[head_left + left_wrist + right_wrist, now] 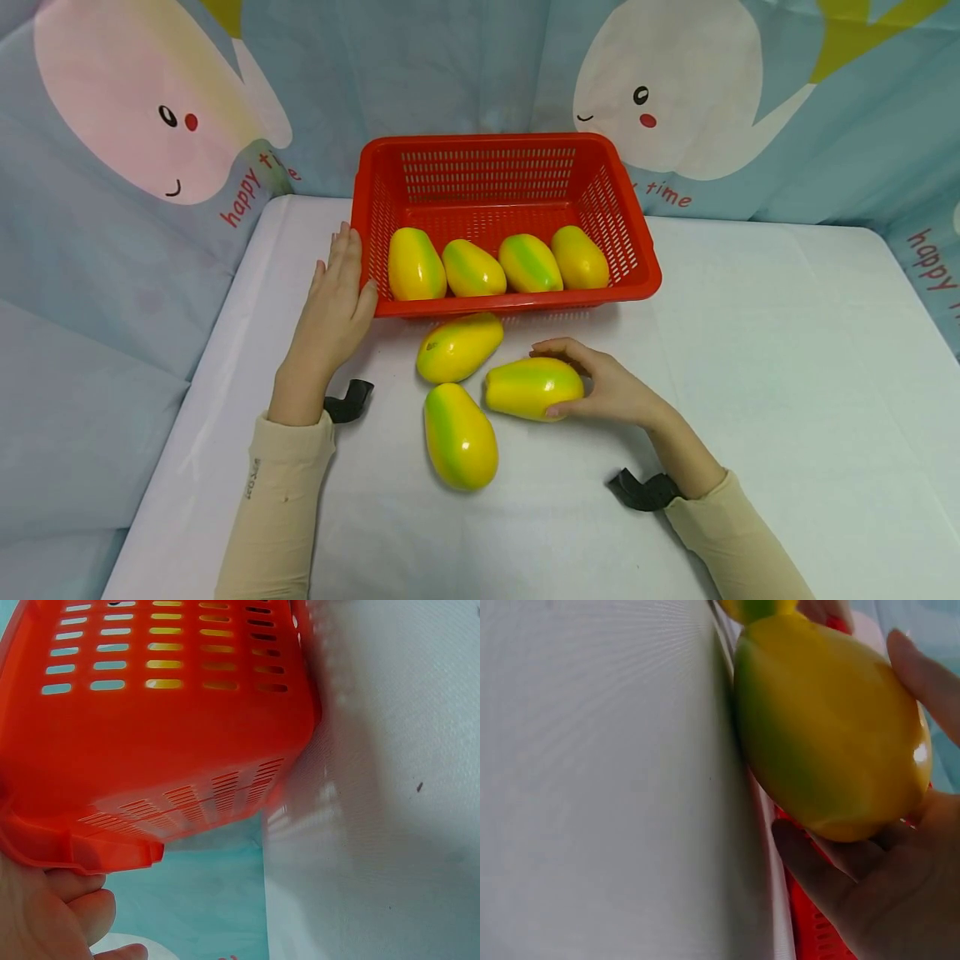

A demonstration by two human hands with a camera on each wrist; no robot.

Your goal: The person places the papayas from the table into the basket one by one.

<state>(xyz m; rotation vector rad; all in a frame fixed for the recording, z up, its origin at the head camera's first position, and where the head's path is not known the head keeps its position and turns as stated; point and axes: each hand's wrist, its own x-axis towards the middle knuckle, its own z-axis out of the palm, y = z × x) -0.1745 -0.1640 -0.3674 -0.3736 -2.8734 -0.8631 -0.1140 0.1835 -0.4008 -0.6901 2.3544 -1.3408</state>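
My right hand [611,387] is around a yellow-green papaya [528,388] on the white table, thumb on its near side and fingers over the far side. The right wrist view shows this papaya [832,735] close up, its broad end toward the palm. My left hand [333,304] lies with straight fingers along the left side of a red plastic basket [510,305], thumb at the rim's near corner. In the left wrist view, its fingers [90,911] touch the basket rim from outside. Several papayas [415,265] lie in a row inside the basket.
Two more papayas lie in front of the basket: one papaya [459,348] close to its front wall, the other papaya [461,437] nearer me. Behind the table [765,375] hangs a light blue cloth [450,67] with printed whales. Black straps [645,490] are at both wrists.
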